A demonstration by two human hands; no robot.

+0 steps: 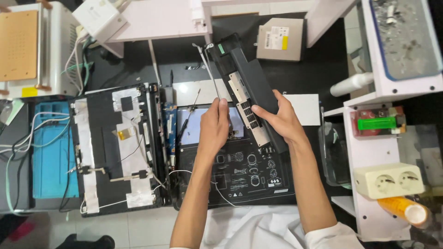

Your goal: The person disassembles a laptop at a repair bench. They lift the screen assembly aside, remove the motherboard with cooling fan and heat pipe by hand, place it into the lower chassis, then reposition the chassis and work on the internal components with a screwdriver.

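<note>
My right hand is clamped around the long black plastic laptop panel with silver metal brackets, held tilted above the black printed work mat; my left hand pinches its thin silver hinge arm between thumb and fingertips. Just left of the mat lies the opened black laptop lid with silver foil tape. Behind the panel sits a flat grey optical drive (white rectangular label, yellow sticker beside it), and a cream double wall socket sits on the white shelf at right.
</note>
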